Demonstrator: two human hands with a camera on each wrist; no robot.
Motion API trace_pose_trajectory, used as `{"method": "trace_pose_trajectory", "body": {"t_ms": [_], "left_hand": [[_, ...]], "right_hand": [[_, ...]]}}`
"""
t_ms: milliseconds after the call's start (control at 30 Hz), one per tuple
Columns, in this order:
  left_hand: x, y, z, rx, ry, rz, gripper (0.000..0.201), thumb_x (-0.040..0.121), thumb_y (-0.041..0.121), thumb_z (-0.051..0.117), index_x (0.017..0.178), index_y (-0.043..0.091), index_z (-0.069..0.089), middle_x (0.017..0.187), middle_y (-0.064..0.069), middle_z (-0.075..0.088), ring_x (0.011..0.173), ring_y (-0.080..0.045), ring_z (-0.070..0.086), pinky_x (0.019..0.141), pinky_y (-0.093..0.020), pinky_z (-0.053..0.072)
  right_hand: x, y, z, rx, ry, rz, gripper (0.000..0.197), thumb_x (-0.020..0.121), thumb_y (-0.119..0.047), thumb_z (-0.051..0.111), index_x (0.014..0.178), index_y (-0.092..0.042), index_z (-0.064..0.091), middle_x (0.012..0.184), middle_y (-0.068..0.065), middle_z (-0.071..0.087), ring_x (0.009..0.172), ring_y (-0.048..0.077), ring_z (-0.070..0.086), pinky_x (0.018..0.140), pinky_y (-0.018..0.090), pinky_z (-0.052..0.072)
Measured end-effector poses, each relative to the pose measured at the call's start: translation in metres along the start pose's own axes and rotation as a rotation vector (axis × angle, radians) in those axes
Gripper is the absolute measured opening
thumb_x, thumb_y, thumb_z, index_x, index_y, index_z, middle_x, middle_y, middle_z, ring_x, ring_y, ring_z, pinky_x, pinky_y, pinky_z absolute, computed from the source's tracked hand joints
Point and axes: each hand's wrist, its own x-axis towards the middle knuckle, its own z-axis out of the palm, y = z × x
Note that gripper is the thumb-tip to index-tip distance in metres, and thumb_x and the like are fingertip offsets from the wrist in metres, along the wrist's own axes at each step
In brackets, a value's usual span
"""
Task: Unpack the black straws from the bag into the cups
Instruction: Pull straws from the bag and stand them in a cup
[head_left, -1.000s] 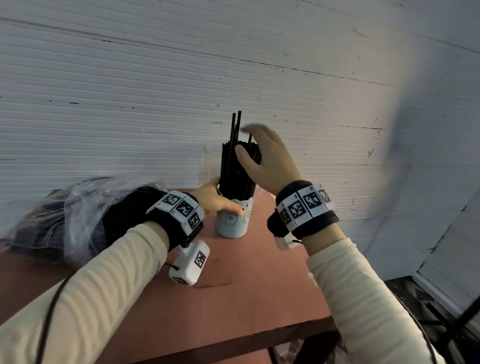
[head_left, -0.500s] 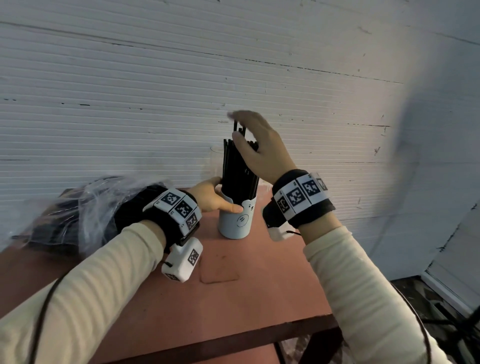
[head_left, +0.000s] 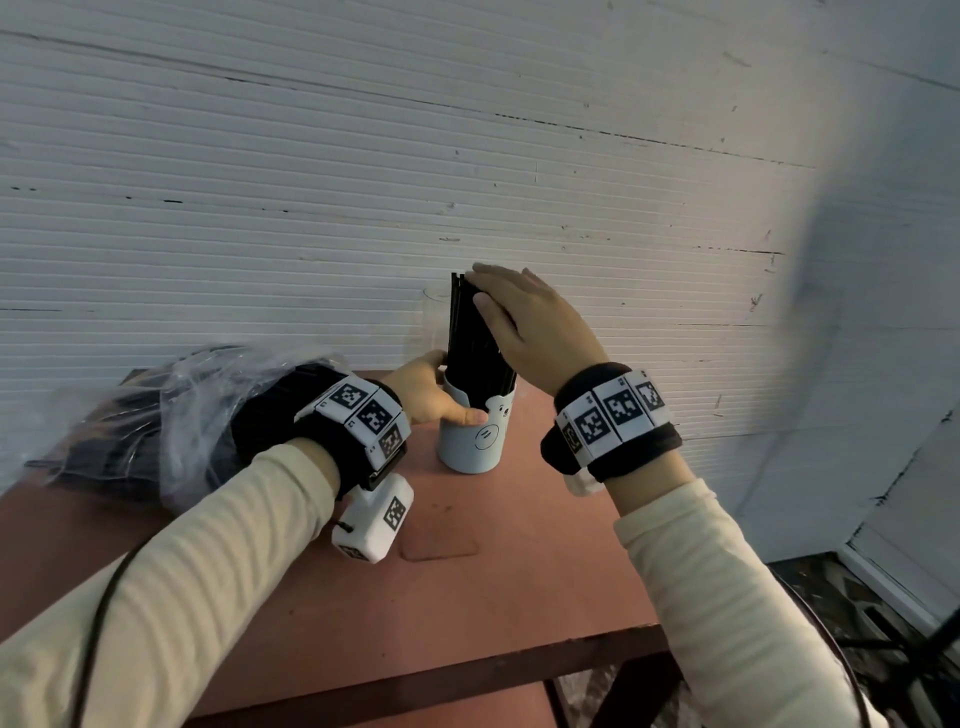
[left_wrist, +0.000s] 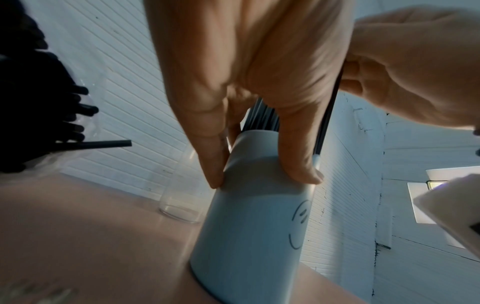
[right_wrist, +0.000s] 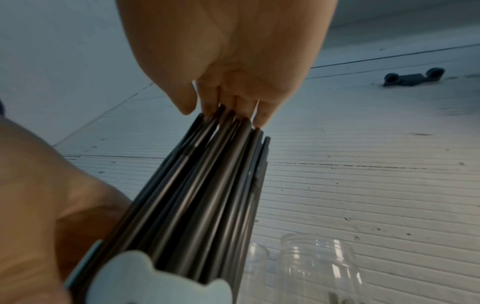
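A pale blue cup (head_left: 475, 439) with a drawn smiley stands on the red-brown table (head_left: 519, 571), packed with upright black straws (head_left: 470, 343). My left hand (head_left: 431, 392) grips the cup's upper wall, thumb in front (left_wrist: 302, 164). My right hand (head_left: 514, 309) lies flat on the straw tops, its straight fingers (right_wrist: 233, 102) pressing the straw ends (right_wrist: 207, 185). The clear plastic bag (head_left: 171, 410) with more black straws lies at the left behind my left wrist. An empty clear cup (head_left: 428, 325) stands just behind the blue cup.
A ribbed white wall (head_left: 467, 182) rises right behind the table. In the right wrist view two clear containers (right_wrist: 319, 267) stand beside the blue cup. The table's front edge (head_left: 467, 670) and right side drop to the floor.
My right hand came down from beside the bundle onto its top and flattened. The two straws that stuck up above the rest now sit level with them. My left hand kept hold of the cup.
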Motion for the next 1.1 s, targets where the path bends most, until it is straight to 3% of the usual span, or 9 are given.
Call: {"method": "trace_pose_trajectory", "body": {"t_ms": [233, 333, 467, 567, 667, 767, 867, 967, 1100], "left_hand": [[-0.003, -0.002, 0.004, -0.082, 0.016, 0.021, 0.074, 0.070, 0.012, 0.084, 0.133, 0.016, 0.045, 0.108, 0.005, 0.059, 0.108, -0.017, 0.056, 0.092, -0.027, 0.043], [-0.004, -0.003, 0.005, -0.096, 0.015, 0.024, 0.077, 0.070, 0.013, 0.085, 0.135, 0.018, 0.045, 0.116, 0.002, 0.061, 0.113, -0.018, 0.057, 0.096, -0.029, 0.044], [-0.005, -0.005, 0.005, -0.069, 0.026, 0.041, 0.085, 0.065, 0.017, 0.087, 0.138, 0.022, 0.042, 0.125, 0.003, 0.059, 0.116, -0.017, 0.056, 0.102, -0.035, 0.045], [-0.009, -0.001, 0.000, -0.071, 0.121, 0.062, 0.088, 0.068, 0.014, 0.084, 0.142, 0.021, 0.037, 0.128, 0.002, 0.054, 0.120, -0.017, 0.053, 0.101, -0.033, 0.043], [-0.020, 0.010, -0.018, -0.086, 0.351, 0.126, 0.071, 0.074, 0.017, 0.080, 0.136, 0.022, 0.046, 0.123, 0.000, 0.058, 0.111, -0.018, 0.057, 0.094, -0.032, 0.047], [-0.039, 0.025, -0.048, -0.090, 0.528, 0.240, 0.049, 0.079, 0.021, 0.075, 0.124, 0.025, 0.056, 0.115, 0.005, 0.061, 0.104, -0.014, 0.059, 0.086, -0.024, 0.046], [-0.057, 0.033, -0.080, -0.120, 0.612, 0.273, 0.041, 0.079, 0.022, 0.075, 0.117, 0.026, 0.060, 0.111, 0.006, 0.063, 0.102, -0.014, 0.061, 0.085, -0.024, 0.048], [-0.075, 0.029, -0.111, -0.085, 0.645, 0.235, 0.039, 0.078, 0.022, 0.075, 0.115, 0.026, 0.062, 0.110, 0.004, 0.063, 0.101, -0.013, 0.061, 0.081, -0.025, 0.048], [-0.094, 0.002, -0.148, 0.051, 0.556, 0.101, 0.039, 0.078, 0.019, 0.076, 0.114, 0.028, 0.062, 0.114, 0.000, 0.060, 0.103, -0.012, 0.058, 0.073, -0.021, 0.043]], "right_hand": [[-0.008, 0.003, -0.003, 0.058, -0.057, 0.059, 0.050, 0.098, -0.033, 0.050, 0.143, -0.013, 0.042, 0.149, 0.004, 0.043, 0.140, 0.020, 0.035, 0.117, 0.029, 0.014], [-0.011, 0.004, -0.005, 0.175, 0.000, 0.123, 0.065, 0.095, -0.040, 0.056, 0.150, -0.016, 0.030, 0.157, -0.001, 0.028, 0.147, 0.015, 0.019, 0.116, 0.026, 0.015], [-0.020, 0.003, -0.007, 0.359, 0.061, 0.328, 0.091, 0.084, -0.047, 0.068, 0.153, -0.017, 0.015, 0.159, -0.001, 0.021, 0.145, 0.012, 0.019, 0.113, 0.024, 0.019], [-0.027, 0.007, -0.005, 0.486, 0.000, 0.504, 0.111, 0.075, -0.052, 0.075, 0.154, -0.015, 0.005, 0.161, 0.002, 0.015, 0.147, 0.013, 0.015, 0.115, 0.027, 0.019], [-0.033, 0.011, -0.002, 0.525, -0.155, 0.610, 0.116, 0.074, -0.050, 0.076, 0.154, -0.012, 0.002, 0.161, 0.007, 0.014, 0.147, 0.018, 0.016, 0.117, 0.033, 0.021], [-0.038, 0.016, 0.008, 0.586, -0.293, 0.708, 0.112, 0.072, -0.047, 0.078, 0.154, -0.013, 0.009, 0.159, 0.008, 0.021, 0.146, 0.021, 0.023, 0.113, 0.035, 0.027], [-0.037, 0.023, 0.023, 0.591, -0.433, 0.805, 0.105, 0.067, -0.049, 0.082, 0.150, -0.020, 0.024, 0.147, 0.006, 0.041, 0.131, 0.023, 0.044, 0.103, 0.041, 0.044], [-0.038, 0.022, 0.033, 0.672, -0.497, 0.844, 0.087, 0.063, -0.040, 0.088, 0.136, -0.023, 0.044, 0.126, 0.004, 0.058, 0.107, 0.022, 0.062, 0.081, 0.038, 0.057], [-0.034, 0.018, 0.048, 0.725, -0.480, 0.881, 0.094, 0.046, -0.044, 0.092, 0.127, -0.025, 0.049, 0.114, 0.008, 0.064, 0.095, 0.025, 0.070, 0.080, 0.043, 0.060]]}}
